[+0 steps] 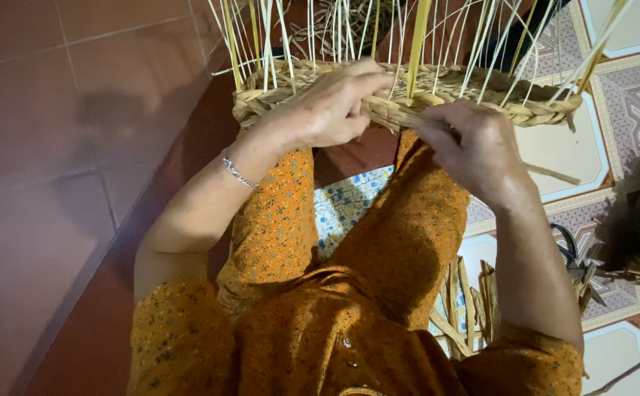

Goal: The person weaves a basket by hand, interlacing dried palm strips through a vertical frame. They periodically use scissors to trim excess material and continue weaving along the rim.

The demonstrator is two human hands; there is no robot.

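Home floor serving as weaving spot: patterned floor tiles [628, 110] lying right of the half-woven basket [408, 99], loose straw strips [466, 301] below it.

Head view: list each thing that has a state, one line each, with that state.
Woven basket: unfinished, loose upright strands rising from its rim, resting at the knees.
Left hand: closed on the basket rim.
Right hand: gripping the rim's near edge.
Bracelet: on the left wrist.
Loose straw strips: lying on the tiled floor.
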